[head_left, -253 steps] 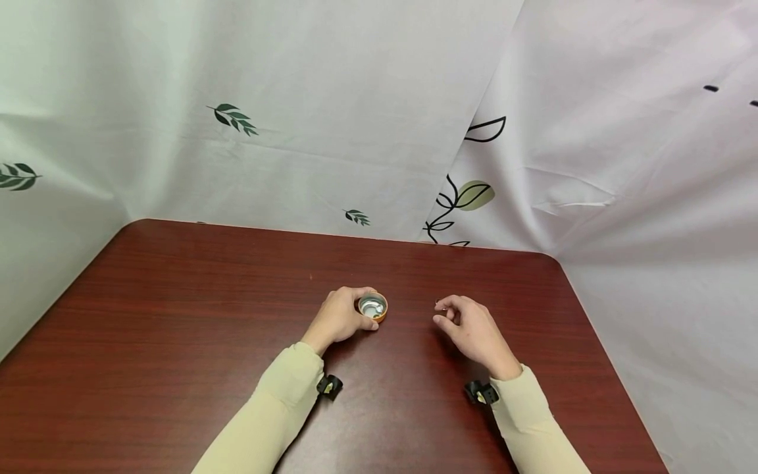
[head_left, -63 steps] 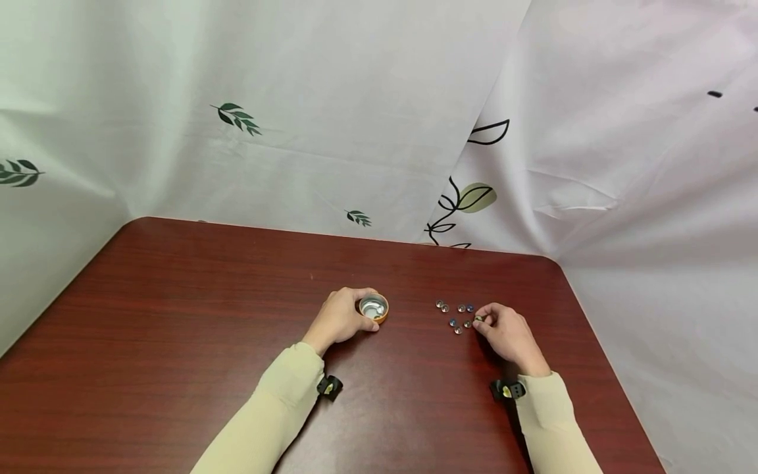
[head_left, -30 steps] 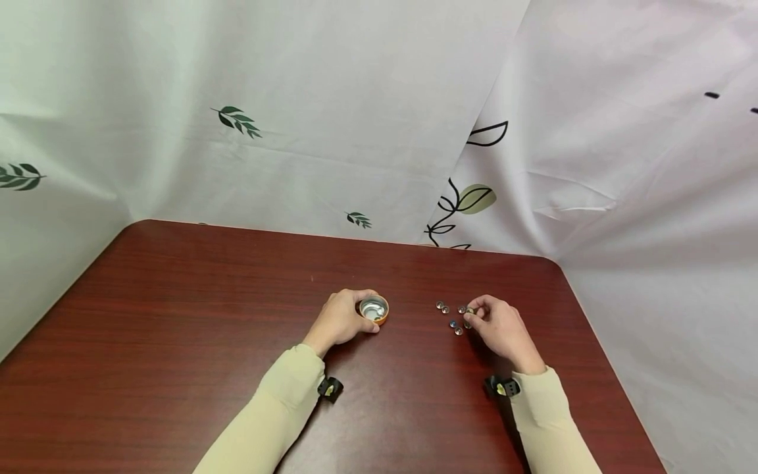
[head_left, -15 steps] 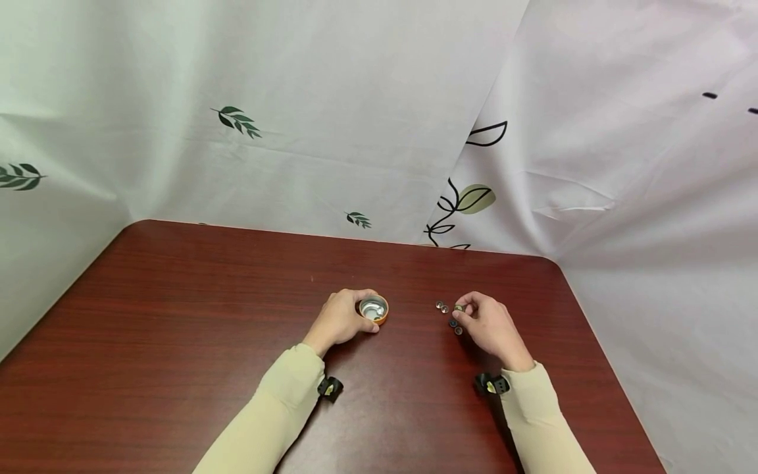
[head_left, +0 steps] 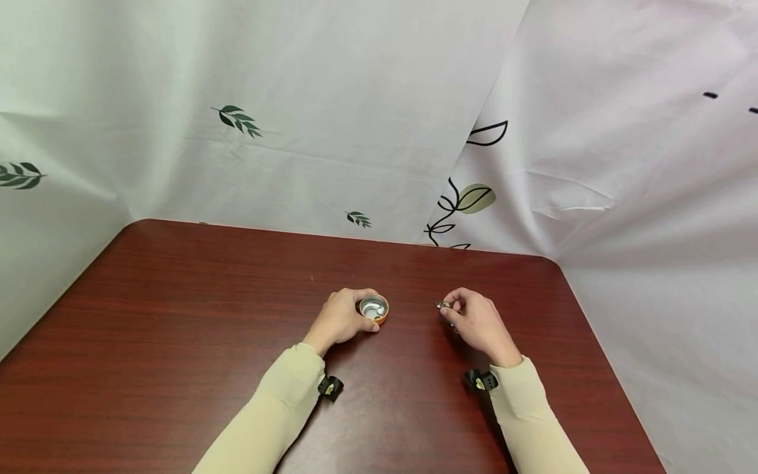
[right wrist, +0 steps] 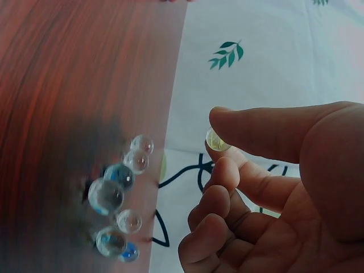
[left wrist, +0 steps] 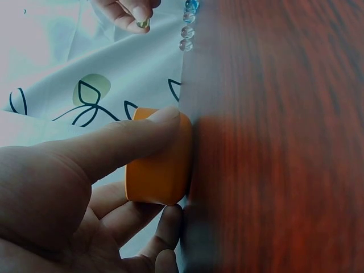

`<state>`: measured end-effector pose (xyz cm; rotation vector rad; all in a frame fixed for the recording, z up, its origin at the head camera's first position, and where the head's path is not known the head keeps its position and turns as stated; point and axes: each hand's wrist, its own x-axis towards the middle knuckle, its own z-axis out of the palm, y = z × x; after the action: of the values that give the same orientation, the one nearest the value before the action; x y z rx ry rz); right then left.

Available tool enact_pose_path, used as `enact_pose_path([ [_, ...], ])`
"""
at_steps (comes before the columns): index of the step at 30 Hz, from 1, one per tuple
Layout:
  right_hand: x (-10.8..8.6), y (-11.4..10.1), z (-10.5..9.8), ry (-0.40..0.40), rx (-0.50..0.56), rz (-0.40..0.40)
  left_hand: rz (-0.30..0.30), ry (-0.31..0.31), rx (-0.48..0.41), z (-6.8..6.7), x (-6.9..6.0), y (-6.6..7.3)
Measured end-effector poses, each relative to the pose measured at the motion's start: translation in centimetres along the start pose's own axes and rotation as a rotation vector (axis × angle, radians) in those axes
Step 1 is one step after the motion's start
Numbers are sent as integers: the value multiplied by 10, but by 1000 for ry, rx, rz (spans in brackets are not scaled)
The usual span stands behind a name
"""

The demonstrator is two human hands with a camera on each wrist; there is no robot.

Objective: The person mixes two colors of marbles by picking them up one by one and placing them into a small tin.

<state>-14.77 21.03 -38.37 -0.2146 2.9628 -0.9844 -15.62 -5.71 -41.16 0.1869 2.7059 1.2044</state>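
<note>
My left hand (head_left: 340, 317) holds a small round tin, orange outside and silvery inside, upright on the table; its thumb and fingers curve around the orange wall (left wrist: 159, 170). A yellowish clear glass marble (right wrist: 216, 140) is pinched between the thumb and index finger of my right hand (head_left: 480, 322), raised off the table. The right wrist view has several clear and blue marbles (right wrist: 106, 196) lying close together on the wood beside that hand. From the head view, the hand covers most of them; one clear marble (head_left: 439, 304) shows just past the fingertips.
Both hands work over a dark red-brown wooden table (head_left: 207, 342) with rounded far corners. White cloth (head_left: 284, 131) with leaf prints hangs behind it and along its sides. A black wrist camera (head_left: 481, 380) is strapped to each wrist.
Over the last two seconds my right hand has moved left above the loose marbles, carrying the pinched yellowish marble toward the tin. My left hand and the tin have stayed put.
</note>
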Motion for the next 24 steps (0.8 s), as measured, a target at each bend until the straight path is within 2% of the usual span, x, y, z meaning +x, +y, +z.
enact_pose_path([
  [14, 3, -14, 8, -3, -17, -61, -6, -6, -3, -1, 1, 1],
  [24, 5, -26, 17, -30, 0, -44, -9, -6, -5, 0, 0, 0],
])
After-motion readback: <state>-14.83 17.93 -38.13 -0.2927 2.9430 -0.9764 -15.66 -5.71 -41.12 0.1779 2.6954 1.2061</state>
